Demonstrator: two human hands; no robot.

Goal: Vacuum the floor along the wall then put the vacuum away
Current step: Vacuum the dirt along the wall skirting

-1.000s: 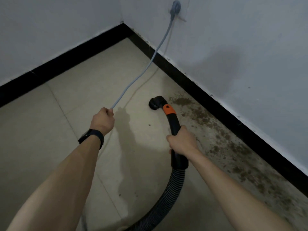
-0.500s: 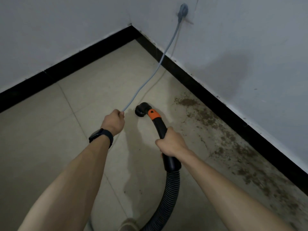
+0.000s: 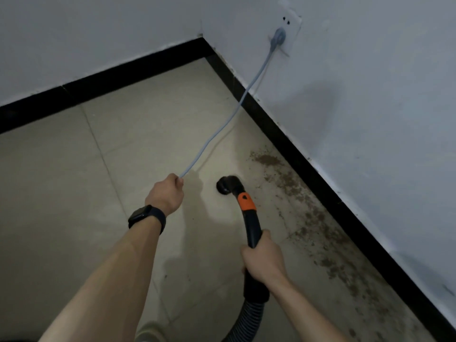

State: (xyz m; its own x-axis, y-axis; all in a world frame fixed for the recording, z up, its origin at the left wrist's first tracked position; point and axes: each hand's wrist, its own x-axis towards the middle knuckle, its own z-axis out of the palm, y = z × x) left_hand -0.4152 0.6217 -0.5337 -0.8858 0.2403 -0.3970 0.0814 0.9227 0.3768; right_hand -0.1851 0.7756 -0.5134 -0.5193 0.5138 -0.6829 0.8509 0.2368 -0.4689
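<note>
Dirt litters tiled floor beside wall.

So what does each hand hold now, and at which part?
The left hand grips the grey power cord partway along, below the wall plug. The right hand grips the vacuum hose at its black handle tube, below the orange collar.

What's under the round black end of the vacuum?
The nozzle sits on pale floor tile, beside the brown dirt along the baseboard. Whatever lies directly beneath its mouth is covered by the nozzle itself.
</note>
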